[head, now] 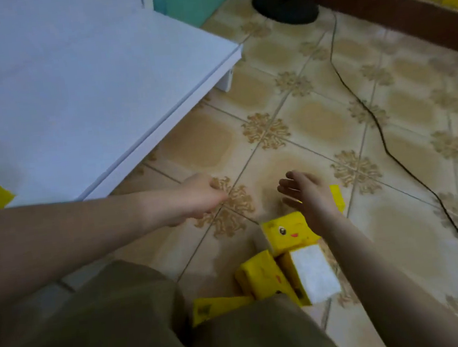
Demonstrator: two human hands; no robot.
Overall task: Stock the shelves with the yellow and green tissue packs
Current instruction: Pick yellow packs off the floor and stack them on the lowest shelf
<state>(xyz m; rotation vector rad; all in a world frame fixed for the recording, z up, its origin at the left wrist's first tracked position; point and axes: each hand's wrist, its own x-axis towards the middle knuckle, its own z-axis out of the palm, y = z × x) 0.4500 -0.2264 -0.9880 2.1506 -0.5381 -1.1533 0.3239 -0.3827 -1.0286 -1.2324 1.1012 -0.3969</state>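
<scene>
Tiled floor [316, 123], white shelf [70, 91] sitting far left. Yellow tissue packs [286, 232] are lying near right. Right hand [307, 193] is hovering over them, fingers spread. Left hand [196, 197] is curling, empty.

A: Dim, isn't it?
B: Yes. Weak, even indoor light, source not visible; the white shelf top [56, 93] takes a bluish cast and is the brightest surface.
A: Sharp?
B: No, soft throughout. The left hand [196, 197] and the right hand [307, 193] smear with motion blur. The tiled floor [316, 123] loses its pattern toward the right edge, where the black cable [369, 111] bows with wide-angle distortion.
A: Any glare?
B: Only the white face of one yellow tissue pack [315, 273] looks washed out. The trousers [111, 329] at the bottom are murky.
</scene>
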